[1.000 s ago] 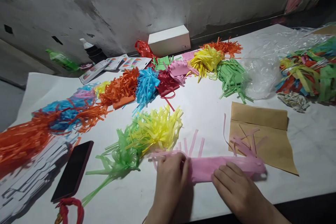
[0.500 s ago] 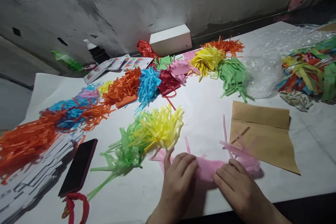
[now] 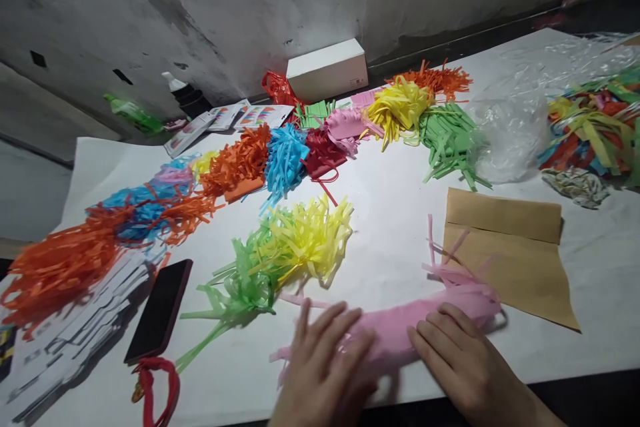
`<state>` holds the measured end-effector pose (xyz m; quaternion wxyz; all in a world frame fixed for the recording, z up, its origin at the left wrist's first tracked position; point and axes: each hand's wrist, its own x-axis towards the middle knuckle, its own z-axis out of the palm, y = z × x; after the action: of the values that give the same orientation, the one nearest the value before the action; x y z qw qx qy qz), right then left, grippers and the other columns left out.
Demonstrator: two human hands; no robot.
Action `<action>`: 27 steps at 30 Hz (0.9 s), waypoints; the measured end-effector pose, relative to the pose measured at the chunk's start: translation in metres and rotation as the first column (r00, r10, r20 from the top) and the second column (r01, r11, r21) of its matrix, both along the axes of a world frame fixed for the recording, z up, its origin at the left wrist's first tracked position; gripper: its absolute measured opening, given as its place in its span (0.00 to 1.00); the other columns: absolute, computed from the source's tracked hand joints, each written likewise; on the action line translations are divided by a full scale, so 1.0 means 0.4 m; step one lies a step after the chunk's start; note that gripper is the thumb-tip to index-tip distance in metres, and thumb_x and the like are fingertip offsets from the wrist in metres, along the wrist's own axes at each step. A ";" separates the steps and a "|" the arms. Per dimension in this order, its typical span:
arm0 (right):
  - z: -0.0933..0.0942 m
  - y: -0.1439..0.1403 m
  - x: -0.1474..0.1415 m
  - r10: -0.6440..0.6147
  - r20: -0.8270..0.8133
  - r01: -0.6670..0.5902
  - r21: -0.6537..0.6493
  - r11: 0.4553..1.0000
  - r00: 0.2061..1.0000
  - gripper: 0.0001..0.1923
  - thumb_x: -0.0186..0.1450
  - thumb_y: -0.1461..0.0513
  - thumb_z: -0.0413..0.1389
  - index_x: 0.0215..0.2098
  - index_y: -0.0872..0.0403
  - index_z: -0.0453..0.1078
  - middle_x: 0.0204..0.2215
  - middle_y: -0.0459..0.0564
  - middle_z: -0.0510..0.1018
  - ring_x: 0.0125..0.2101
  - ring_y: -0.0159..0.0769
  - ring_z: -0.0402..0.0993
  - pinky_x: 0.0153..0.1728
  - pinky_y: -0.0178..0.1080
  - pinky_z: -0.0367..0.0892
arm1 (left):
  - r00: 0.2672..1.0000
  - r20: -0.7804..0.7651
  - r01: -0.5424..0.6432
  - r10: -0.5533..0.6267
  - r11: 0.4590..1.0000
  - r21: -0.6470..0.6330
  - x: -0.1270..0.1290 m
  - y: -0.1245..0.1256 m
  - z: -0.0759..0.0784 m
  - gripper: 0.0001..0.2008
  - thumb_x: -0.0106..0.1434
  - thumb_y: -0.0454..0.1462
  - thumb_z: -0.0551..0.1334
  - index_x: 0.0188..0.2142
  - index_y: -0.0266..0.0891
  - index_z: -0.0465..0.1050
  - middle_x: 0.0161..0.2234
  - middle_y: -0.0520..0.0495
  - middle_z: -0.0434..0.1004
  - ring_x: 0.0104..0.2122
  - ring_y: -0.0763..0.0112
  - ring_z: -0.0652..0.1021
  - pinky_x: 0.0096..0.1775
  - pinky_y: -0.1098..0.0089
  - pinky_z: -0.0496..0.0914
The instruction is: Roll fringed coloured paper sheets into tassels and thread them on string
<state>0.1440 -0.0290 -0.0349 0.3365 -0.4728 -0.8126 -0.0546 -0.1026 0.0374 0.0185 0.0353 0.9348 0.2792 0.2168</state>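
Two bare hands press flat on a roll of pink fringed tissue paper [image 3: 425, 323] lying along the near edge of a white-covered worktop [image 3: 390, 227]. The left hand [image 3: 320, 367], fingers spread wide, covers the roll's left end; the right hand [image 3: 457, 360], fingers together and flat, rests on its middle. Neither hand grips anything. Loose pink strips stick up from the roll's right end, where it overlaps the near corner of a brown paper envelope [image 3: 505, 253].

Just beyond the left hand lies a yellow and green tassel [image 3: 285, 247]. A black phone [image 3: 160, 310] sits toward the near left corner, with a red cord [image 3: 157, 387] close by it at the edge. Along the left and far sides runs an arc of cut tissue fringe in orange [image 3: 65, 263], blue [image 3: 285, 157], dark red [image 3: 320, 153], yellow [image 3: 397, 107] and green [image 3: 450, 137]. A white box [image 3: 327, 70] stands against the wall at the far edge. A clear plastic bag [image 3: 505, 133] and a mixed heap of coloured strips [image 3: 595, 123] lie at the far right.
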 end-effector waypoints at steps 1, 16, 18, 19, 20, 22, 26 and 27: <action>0.001 0.001 -0.001 0.013 -0.003 -0.013 0.004 1.000 1.000 0.19 0.71 0.74 0.43 0.47 0.63 0.75 0.38 0.56 0.81 0.43 0.44 0.74 0.58 0.51 0.59 | 0.999 0.037 -0.007 0.007 1.000 -0.011 0.037 -0.011 -0.023 0.12 0.70 0.35 0.60 0.52 0.42 0.74 0.49 0.45 0.82 0.53 0.61 0.76 0.69 0.53 0.47; 0.011 0.068 0.005 -0.258 0.126 0.279 -0.190 0.941 0.958 0.22 0.77 0.64 0.43 0.26 0.53 0.65 0.24 0.49 0.67 0.29 0.42 0.63 0.36 0.46 0.54 | 0.917 0.031 -0.381 0.397 0.898 -0.221 0.109 -0.021 -0.099 0.12 0.71 0.30 0.53 0.31 0.41 0.70 0.32 0.48 0.74 0.34 0.63 0.72 0.44 0.58 0.59; 0.018 0.087 0.003 -0.268 0.137 0.291 -0.192 0.937 0.954 0.22 0.77 0.63 0.43 0.25 0.52 0.64 0.23 0.48 0.66 0.27 0.42 0.62 0.35 0.46 0.54 | 0.901 -0.011 -0.427 0.435 0.880 -0.206 0.117 -0.015 -0.103 0.12 0.70 0.31 0.54 0.30 0.41 0.70 0.32 0.48 0.72 0.34 0.62 0.72 0.44 0.57 0.59; 0.022 0.091 0.004 -0.274 0.138 0.298 -0.195 0.935 0.952 0.22 0.77 0.62 0.43 0.25 0.52 0.63 0.22 0.48 0.65 0.27 0.42 0.63 0.35 0.46 0.54 | 0.895 -0.023 -0.440 0.445 0.875 -0.202 0.119 -0.013 -0.105 0.12 0.70 0.32 0.54 0.29 0.41 0.70 0.32 0.47 0.72 0.34 0.62 0.72 0.44 0.57 0.59; 0.025 0.093 0.005 -0.292 0.137 0.314 -0.194 0.929 0.947 0.21 0.77 0.62 0.44 0.26 0.53 0.64 0.23 0.48 0.66 0.28 0.43 0.64 0.36 0.46 0.55 | 0.894 -0.035 -0.443 0.446 0.874 -0.199 0.119 -0.010 -0.106 0.12 0.70 0.32 0.55 0.29 0.41 0.70 0.32 0.47 0.72 0.34 0.61 0.72 0.44 0.57 0.59; 0.031 0.086 0.006 -0.315 0.098 0.328 -0.173 0.929 0.944 0.16 0.76 0.64 0.47 0.31 0.55 0.68 0.28 0.51 0.71 0.33 0.44 0.68 0.41 0.48 0.58 | 0.901 -0.065 -0.432 0.428 0.880 -0.195 0.118 -0.005 -0.105 0.11 0.69 0.32 0.56 0.30 0.41 0.71 0.33 0.48 0.73 0.34 0.62 0.72 0.43 0.57 0.60; 0.026 0.060 -0.002 -0.054 -0.024 0.050 -0.124 0.991 0.998 0.11 0.71 0.72 0.49 0.44 0.58 0.73 0.40 0.54 0.77 0.44 0.45 0.71 0.55 0.53 0.57 | 0.912 -0.086 -0.409 0.400 0.890 -0.203 0.110 0.003 -0.092 0.10 0.68 0.32 0.57 0.29 0.41 0.70 0.32 0.48 0.74 0.33 0.62 0.73 0.43 0.58 0.60; 0.022 0.056 -0.005 0.027 -0.025 -0.030 -0.124 0.992 0.999 0.13 0.71 0.74 0.48 0.43 0.58 0.73 0.38 0.53 0.77 0.43 0.43 0.71 0.55 0.52 0.57 | 0.915 -0.081 -0.404 0.396 0.889 -0.217 0.108 0.003 -0.089 0.10 0.68 0.32 0.57 0.29 0.41 0.70 0.31 0.49 0.73 0.33 0.62 0.73 0.43 0.58 0.60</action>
<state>0.1420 -0.0068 -0.0262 0.3165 -0.4817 -0.8171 0.0064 -0.0594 0.0387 -0.0172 0.0927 0.8504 0.4893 0.1697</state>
